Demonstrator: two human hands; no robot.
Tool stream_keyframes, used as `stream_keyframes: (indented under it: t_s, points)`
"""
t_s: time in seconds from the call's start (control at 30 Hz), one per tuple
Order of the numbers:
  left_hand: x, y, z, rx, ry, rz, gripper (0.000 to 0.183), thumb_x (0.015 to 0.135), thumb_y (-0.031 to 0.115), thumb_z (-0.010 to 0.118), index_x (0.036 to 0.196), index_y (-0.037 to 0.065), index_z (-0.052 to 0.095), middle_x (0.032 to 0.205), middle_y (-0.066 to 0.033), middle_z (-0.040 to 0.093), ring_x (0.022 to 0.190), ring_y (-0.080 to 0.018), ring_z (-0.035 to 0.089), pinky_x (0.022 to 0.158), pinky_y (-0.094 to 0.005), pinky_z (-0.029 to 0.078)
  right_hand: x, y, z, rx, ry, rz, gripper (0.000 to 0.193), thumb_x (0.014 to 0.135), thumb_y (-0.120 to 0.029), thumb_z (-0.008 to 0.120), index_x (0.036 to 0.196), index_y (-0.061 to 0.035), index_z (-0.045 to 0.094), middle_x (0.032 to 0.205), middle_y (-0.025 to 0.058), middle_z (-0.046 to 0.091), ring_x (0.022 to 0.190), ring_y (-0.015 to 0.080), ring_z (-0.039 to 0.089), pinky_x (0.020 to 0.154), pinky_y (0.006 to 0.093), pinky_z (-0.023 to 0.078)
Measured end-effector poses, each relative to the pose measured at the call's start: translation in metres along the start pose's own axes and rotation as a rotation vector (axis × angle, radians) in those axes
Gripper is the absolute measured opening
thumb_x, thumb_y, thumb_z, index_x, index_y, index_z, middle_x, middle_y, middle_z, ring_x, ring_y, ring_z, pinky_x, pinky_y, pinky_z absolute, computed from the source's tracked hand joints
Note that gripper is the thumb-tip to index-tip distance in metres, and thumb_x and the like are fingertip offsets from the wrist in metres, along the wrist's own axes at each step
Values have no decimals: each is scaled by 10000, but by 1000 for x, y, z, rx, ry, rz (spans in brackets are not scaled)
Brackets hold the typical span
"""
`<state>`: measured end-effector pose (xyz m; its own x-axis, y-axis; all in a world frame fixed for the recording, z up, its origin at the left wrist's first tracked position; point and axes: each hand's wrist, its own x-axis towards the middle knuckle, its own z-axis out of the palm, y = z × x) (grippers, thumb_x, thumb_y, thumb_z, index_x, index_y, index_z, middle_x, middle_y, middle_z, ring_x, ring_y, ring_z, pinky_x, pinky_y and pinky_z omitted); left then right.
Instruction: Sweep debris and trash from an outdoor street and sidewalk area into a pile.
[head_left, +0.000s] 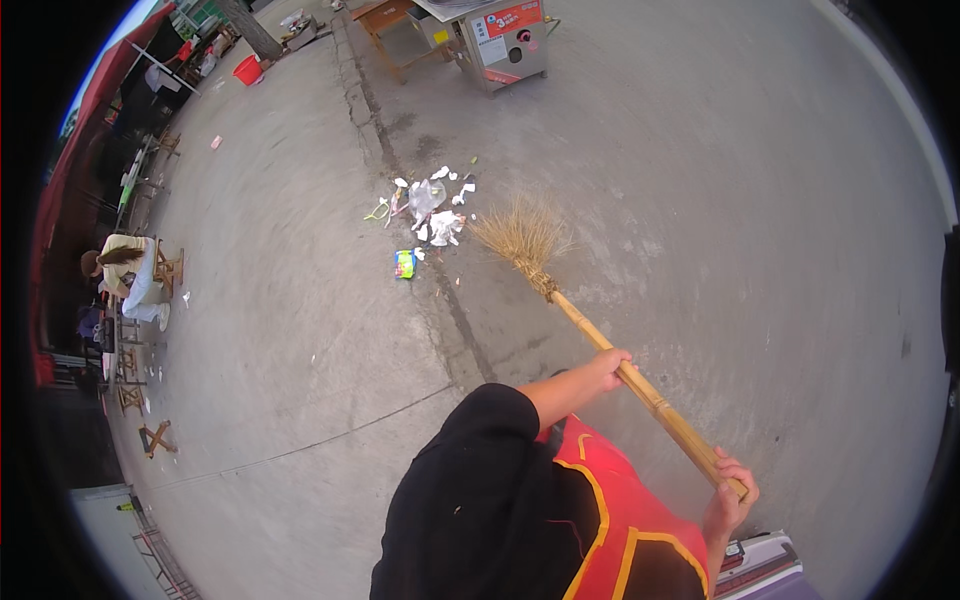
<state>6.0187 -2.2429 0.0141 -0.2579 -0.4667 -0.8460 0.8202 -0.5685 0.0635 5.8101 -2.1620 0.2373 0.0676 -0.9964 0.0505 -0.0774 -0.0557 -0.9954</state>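
Note:
A long broom with straw bristles [522, 236] and a bamboo handle [650, 398] slants across the view, its bristles on the pavement. My left hand [612, 368] is closed around the middle of the handle. Lower right, my right hand [734, 490] grips the handle's top end. Just left of the bristles lies a loose pile of litter, with a clear plastic bag [426, 198], crumpled white tissues [445, 228] and a green-and-blue wrapper [404, 264].
A metal cart [498, 48] and a wooden table [385, 22] stand beyond the litter. At the left, a person [130, 270] sits by a row of tables; a wooden folding stool [156, 439] is nearer. A red bucket [248, 70] stands near a tree trunk [250, 28].

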Motion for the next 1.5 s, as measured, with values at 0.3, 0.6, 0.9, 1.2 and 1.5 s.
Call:
stream_keyframes:
  t_s: [0.3, 0.6, 0.9, 1.2, 1.5]
  points:
    - [-64, -21, 14, -181, -301, 89, 131, 711, 93, 493, 804, 31, 427, 828, -77, 483, 831, -199, 488, 792, -321, 380, 47, -15, -71, 258, -255, -71, 287, 553, -238, 579, 684, -37, 420, 706, 97, 443, 812, 275, 461, 816, 404, 293]
    - [-97, -24, -31, -525, 50, 267, 169, 676, 87, 507, 820, 42, 433, 835, -77, 475, 833, -207, 472, 792, -332, 372, 136, 17, -24, 534, -616, 21, 172, 517, -108, 530, 634, 6, 477, 617, 121, 488, 663, 229, 498, 758, 465, 357]
    - [-18, 32, -214, -1293, 660, 368, 183, 762, 116, 376, 902, 8, 329, 717, -136, 451, 533, -213, 481, 487, -315, 465, 127, 55, 167, 475, -795, 429, 104, 521, 0, 454, 620, 25, 470, 653, 133, 495, 733, 281, 497, 762, 402, 361]
    - [6, 174, -81, -999, 215, 288, 248, 762, 55, 373, 997, 47, 292, 862, -144, 405, 680, -231, 491, 593, -381, 461, 233, -10, 178, 348, -641, 125, 108, 513, -75, 453, 599, -26, 412, 612, 76, 412, 658, 197, 436, 769, 408, 343]
    - [25, 216, 13, -619, -113, 391, 299, 695, 109, 487, 955, 29, 363, 868, -113, 435, 775, -229, 469, 696, -357, 416, 351, 12, 107, 541, -452, 182, 84, 620, -74, 499, 671, -8, 509, 759, 127, 534, 798, 281, 496, 793, 440, 329]
